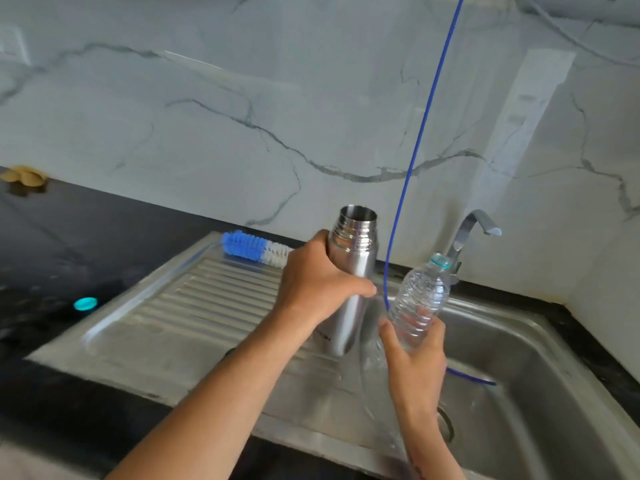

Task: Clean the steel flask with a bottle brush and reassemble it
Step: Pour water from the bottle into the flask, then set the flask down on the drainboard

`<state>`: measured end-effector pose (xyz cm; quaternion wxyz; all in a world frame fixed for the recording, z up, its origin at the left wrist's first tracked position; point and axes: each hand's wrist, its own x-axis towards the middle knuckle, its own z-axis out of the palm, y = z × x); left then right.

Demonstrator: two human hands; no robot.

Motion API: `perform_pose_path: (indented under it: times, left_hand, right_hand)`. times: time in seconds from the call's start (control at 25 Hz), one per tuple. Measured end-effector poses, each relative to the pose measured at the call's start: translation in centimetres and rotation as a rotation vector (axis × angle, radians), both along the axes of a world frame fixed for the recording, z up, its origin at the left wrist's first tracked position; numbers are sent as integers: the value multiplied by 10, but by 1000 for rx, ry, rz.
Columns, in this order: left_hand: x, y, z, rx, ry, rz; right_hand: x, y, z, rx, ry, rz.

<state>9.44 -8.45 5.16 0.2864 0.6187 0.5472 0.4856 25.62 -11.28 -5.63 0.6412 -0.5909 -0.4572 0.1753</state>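
My left hand [317, 282] grips the steel flask [351, 268] around its middle and holds it nearly upright over the edge of the sink basin, its mouth open and uncapped. My right hand [415, 355] holds a clear plastic water bottle [420, 299] by its lower half, tilted a little to the right, with no cap on it. The bottle brush [254, 247], with blue and white bristles, lies at the back of the steel drainboard [194, 306], behind my left hand.
A teal bottle cap [85, 303] lies on the dark counter to the left. The sink basin [519, 358] is at the right, with a tap [474, 230] at its back. A thin blue hose [420, 133] hangs from above into the basin.
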Motion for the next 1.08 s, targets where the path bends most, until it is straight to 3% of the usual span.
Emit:
perform_pose_path:
  times: [0.28,0.56,1.08]
  left_hand:
    - [-106,-11,32,18,34,177]
    - [-184,-15,2,-41,49,369]
    - [-193,-16,-33,-102,33,389]
  right_hand:
    - [-63,4,-12,-17,-74,201]
    - [-64,1,-17,-32,-137,271]
    - [-62,-1,-21,-44,-162,312]
